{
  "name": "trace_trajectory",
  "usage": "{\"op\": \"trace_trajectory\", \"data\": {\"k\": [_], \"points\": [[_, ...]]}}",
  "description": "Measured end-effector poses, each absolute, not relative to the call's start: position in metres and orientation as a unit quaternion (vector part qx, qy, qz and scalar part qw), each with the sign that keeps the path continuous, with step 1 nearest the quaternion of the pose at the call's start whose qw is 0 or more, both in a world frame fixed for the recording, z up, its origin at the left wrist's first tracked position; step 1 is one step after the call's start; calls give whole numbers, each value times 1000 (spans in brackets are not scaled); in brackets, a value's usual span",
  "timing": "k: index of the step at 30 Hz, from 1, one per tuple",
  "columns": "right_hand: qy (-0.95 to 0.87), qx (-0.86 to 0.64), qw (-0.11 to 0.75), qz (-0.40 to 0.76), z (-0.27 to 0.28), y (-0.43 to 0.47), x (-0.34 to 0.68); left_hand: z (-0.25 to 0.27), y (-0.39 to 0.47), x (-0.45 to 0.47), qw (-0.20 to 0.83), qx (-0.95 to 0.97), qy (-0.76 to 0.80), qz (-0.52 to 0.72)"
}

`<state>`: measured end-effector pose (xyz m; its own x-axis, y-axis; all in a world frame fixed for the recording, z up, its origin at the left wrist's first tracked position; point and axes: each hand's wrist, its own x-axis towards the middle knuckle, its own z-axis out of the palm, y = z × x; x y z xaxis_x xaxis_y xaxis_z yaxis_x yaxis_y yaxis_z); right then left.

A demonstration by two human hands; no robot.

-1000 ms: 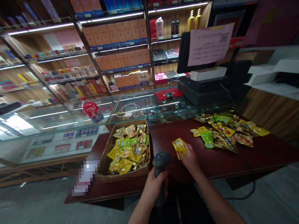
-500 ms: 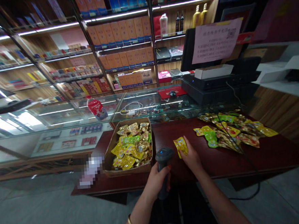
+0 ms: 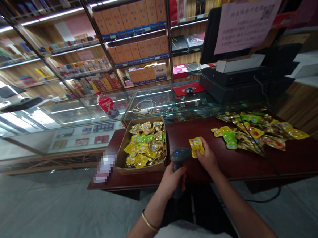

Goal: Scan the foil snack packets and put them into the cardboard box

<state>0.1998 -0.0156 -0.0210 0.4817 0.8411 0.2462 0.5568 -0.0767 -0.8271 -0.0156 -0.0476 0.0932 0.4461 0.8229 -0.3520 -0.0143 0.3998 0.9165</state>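
My left hand point(image 3: 173, 179) is wrapped round the handle of a dark grey barcode scanner point(image 3: 180, 154), upright at the table's front edge, a small blue light on its top. Just right of the scanner head, my right hand point(image 3: 207, 157) grips a yellow snack packet point(image 3: 195, 145) by its right side, its printed face turned up. To the left stands an open cardboard box point(image 3: 119, 161) filled with gold, yellow and green packets. More such packets lie in a loose pile point(image 3: 251, 132) on the right of the table.
The dark red table point(image 3: 178, 130) backs onto a glass display counter point(image 3: 146, 92). On the counter are a red-labelled bottle point(image 3: 107, 105), a white cable, a mouse point(image 3: 189, 90) and a monitor with a pink notice point(image 3: 246, 24). A black cord point(image 3: 277, 172) crosses the right pile.
The view has tilted down and shifted left, so the whole scene sits higher and further right. Both hands keep hold of the scanner and the packet.
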Motion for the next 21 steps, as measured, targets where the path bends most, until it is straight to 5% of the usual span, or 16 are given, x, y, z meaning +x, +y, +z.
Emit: {"op": "trace_trajectory", "data": {"k": [21], "points": [[-476, -695, 516, 152, -26, -13, 199, 89, -45, -17, 718, 470, 421, 294]]}}
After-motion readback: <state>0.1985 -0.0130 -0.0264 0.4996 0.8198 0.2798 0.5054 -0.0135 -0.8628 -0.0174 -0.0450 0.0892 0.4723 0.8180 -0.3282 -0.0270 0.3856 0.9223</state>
